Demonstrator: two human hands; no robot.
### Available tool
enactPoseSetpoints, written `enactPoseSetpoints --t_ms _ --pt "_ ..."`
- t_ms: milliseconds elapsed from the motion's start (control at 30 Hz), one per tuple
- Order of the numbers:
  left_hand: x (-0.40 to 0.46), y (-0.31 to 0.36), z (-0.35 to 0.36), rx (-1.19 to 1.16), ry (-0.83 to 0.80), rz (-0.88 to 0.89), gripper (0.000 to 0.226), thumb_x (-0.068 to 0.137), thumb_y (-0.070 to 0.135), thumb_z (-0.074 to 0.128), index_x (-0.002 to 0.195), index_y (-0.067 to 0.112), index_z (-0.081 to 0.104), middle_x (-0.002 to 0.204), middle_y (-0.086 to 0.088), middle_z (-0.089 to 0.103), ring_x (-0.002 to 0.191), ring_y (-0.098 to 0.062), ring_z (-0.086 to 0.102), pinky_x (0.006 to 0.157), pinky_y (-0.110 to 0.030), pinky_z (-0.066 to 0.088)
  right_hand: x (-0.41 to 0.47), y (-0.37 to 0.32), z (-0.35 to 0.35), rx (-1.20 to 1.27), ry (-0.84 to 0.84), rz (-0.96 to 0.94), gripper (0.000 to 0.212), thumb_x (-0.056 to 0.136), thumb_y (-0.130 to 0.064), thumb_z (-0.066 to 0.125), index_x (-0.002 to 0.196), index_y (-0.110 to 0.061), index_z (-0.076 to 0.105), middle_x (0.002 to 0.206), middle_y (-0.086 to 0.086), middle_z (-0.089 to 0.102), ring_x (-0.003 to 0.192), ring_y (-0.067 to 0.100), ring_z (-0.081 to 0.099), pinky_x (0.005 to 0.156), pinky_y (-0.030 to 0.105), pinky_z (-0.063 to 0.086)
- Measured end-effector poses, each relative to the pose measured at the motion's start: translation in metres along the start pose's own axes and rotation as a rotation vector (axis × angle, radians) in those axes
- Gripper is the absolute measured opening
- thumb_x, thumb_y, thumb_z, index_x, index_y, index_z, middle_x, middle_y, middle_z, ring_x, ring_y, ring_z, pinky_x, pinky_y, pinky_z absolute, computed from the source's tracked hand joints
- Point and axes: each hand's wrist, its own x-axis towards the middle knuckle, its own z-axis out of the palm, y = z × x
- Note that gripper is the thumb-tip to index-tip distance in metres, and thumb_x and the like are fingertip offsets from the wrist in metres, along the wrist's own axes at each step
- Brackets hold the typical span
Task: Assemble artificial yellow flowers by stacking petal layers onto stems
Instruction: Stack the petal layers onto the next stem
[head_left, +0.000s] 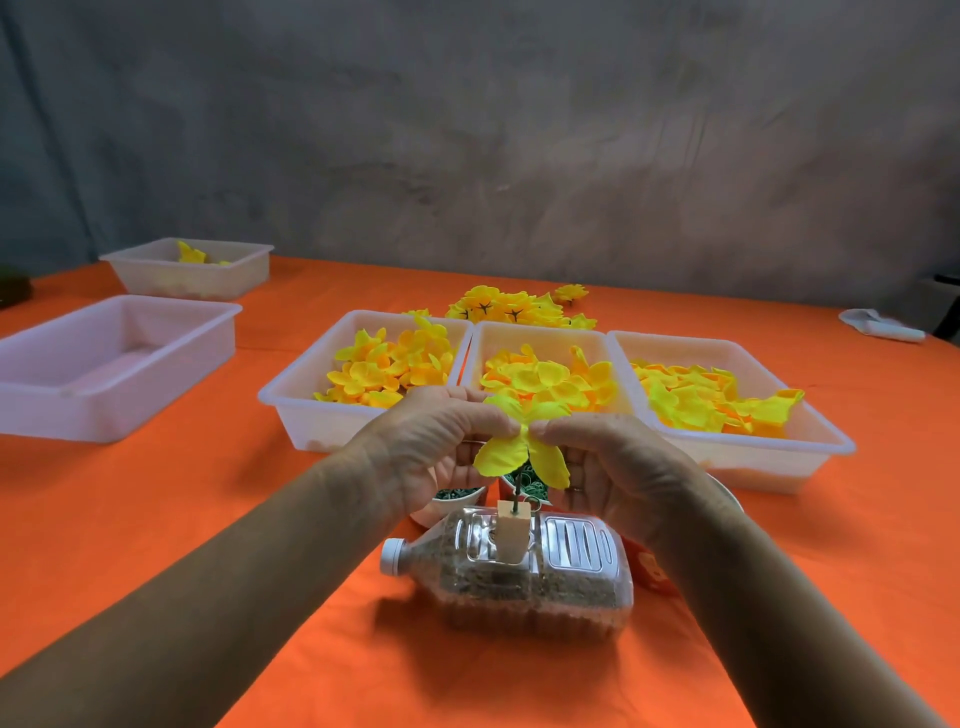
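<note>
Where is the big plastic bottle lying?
In the head view, the bottle lies on its side on the orange table, low in the middle, just below both hands, white cap pointing left.

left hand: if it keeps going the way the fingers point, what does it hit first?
The left hand points right, its fingertips pinching the petal layer on the stem. Past the petals, the first thing in line is probably the right hand, which pinches from the opposite side; relative depth is unclear.

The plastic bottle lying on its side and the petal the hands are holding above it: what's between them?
In the head view, a wooden block set into the bottle holds a thin dark stem that rises to the petal layer, pinched by the left hand and right hand.
</note>
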Motion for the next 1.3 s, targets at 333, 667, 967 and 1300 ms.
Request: enactPoseSetpoints --t_ms 333,667,967,1300 --pt "0.0029 -0.0035 -0.0013 -0.047 0.006 -0.023 0.021 0.076 -0.004 0.067 0.095 0.005 0.062 0.067 -0.008 0.070 0.058 -0.018 0.066 0.057 -0.029 0.055 0.0049 0.0043 0.0015 -0.002 0.004 0.010 0.036 0.077 -0.013 0.067 0.110 0.002 0.062 0.077 0.009 0.063 0.060 0.016 0.059 0.060 0.027 0.044" --pt "0.0048 -0.0074 0.0028 -0.075 -0.020 -0.066 0.026 0.077 -0.005 0.065 0.101 0.004 0.060 0.067 -0.008 0.069 0.055 -0.017 0.066 0.051 -0.027 0.055 0.0060 0.0080 -0.0023 0.006 0.005 0.021 0.008 0.083 -0.014 0.063 0.088 -0.010 0.066 0.058 -0.002 0.060 0.047 0.007 0.056 0.051 0.022 0.046" --pt "0.0035 -0.0047 0.0036 -0.071 0.009 -0.076 0.030 0.080 -0.006 0.062 0.109 0.002 0.059 0.072 -0.010 0.067 0.061 -0.019 0.063 0.056 -0.029 0.054 0.0082 0.0057 0.0004 0.012 0.036 0.041 0.008 0.083 -0.014 0.064 0.088 -0.009 0.067 0.061 0.001 0.061 0.046 0.008 0.056 0.051 0.023 0.045" --pt "0.0030 -0.0073 0.0066 -0.107 0.005 -0.138 0.026 0.083 -0.003 0.057 0.107 0.004 0.061 0.070 -0.007 0.063 0.051 -0.014 0.059 0.044 -0.020 0.048 0.0062 0.0061 0.0022 0.150 0.001 0.128 0.032 0.085 -0.012 0.058 0.057 -0.016 0.074 0.053 0.000 0.059 0.039 0.008 0.052 0.042 0.017 0.044"
